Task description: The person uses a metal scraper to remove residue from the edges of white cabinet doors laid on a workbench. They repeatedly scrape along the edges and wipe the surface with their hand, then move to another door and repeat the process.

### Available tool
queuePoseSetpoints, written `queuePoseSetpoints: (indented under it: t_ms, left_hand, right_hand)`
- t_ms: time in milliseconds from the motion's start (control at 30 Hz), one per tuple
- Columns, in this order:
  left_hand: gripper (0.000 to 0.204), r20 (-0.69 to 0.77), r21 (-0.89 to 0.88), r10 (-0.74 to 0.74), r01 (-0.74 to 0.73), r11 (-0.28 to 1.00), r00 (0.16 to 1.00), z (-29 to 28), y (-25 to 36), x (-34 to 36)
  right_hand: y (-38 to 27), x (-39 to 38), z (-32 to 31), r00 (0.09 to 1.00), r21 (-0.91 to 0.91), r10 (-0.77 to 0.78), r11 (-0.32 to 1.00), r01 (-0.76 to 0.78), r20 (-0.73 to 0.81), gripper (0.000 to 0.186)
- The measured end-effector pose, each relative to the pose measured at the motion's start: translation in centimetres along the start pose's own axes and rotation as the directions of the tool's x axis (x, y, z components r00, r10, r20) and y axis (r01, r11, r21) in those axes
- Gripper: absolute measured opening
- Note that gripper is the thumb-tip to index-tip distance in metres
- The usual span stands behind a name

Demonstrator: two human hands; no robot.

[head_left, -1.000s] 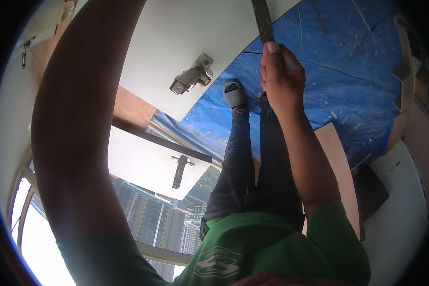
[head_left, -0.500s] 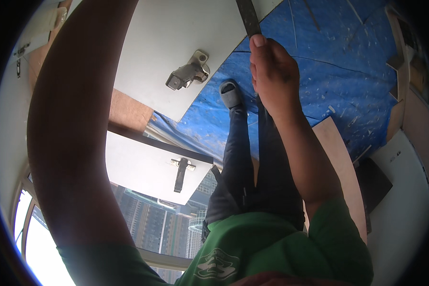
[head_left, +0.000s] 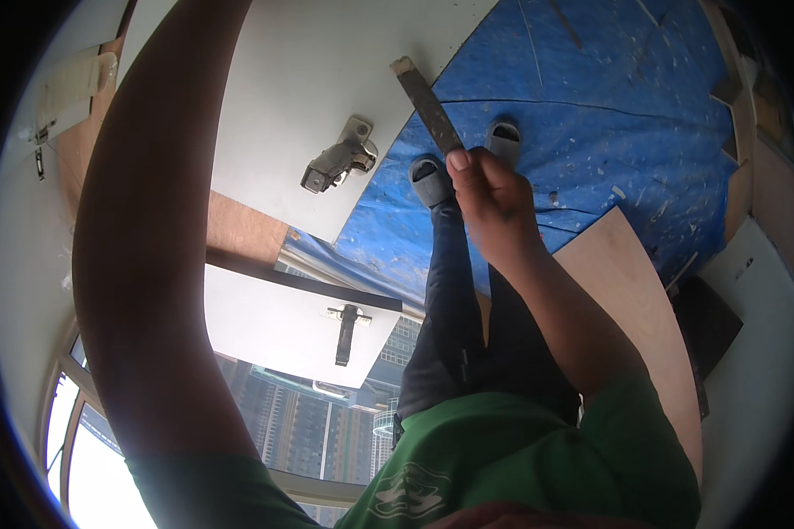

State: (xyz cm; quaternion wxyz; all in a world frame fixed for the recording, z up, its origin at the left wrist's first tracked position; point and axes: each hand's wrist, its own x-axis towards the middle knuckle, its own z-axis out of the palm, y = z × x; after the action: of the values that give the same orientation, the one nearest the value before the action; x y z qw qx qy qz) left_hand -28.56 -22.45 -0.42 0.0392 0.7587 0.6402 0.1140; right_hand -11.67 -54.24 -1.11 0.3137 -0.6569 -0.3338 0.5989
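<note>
Notably, in the head view, the dark flat bar (head_left: 428, 108) has come down toward the body. Half a second ago it ran out past the upper edge; its pale, blunt far end now shows whole. The right hand (head_left: 496, 201) has dropped with it and is closed firmly about the near end, thumb laid along the top face. The bar slants up and leftward from the grip, its far part overlapping the edge of the upper white panel (head_left: 304, 84) and its near part over the blue sheet (head_left: 600, 97). Whether the tip touches the panel or is held above it cannot be determined from this angle.

On the panel, below and left of the tip, a metal hinge (head_left: 340, 160) is fixed, apart from the bar. A second hinge (head_left: 346, 333) sits on the lower white panel (head_left: 260, 309), also clear of the right hand.

The left forearm (head_left: 141, 229) rises along the left side and leaves the frame at the upper edge. The left hand is out of sight; its grip, if any, cannot be reported.

Both grey sandals are now exposed, the nearer (head_left: 428, 189) and the farther (head_left: 505, 139), the latter having been covered by the right hand. In this inspector's judgement, the lowered bar indicates a change of position, with the grip retained.
</note>
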Motion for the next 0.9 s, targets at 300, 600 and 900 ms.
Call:
queuePoseSetpoints:
  t_ms: [300, 600, 900]
  left_hand:
    - [0.067, 0.041, -0.014, -0.051, 0.051, 0.999, 0.998, -0.4, 0.7, -0.1]
    - [0.066, -0.022, 0.005, 0.054, -0.054, 0.999, 0.998, -0.2, -0.6, 0.4]
    - [0.066, -0.008, 0.035, 0.035, -0.034, 0.999, 0.999, -0.1, -0.1, 0.4]
  right_hand:
    - [-3.4, 5.6, -2.1, 0.994, 0.008, -0.054, 0.998, 0.055, -0.090, 0.047]
    - [-5.7, 8.6, -3.1, 0.992, 0.088, -0.068, 0.993, 0.077, -0.107, 0.042]
    - [-5.3, 5.9, -2.4, 0.998, 0.080, 0.045, 0.996, -0.041, -0.046, 0.044]
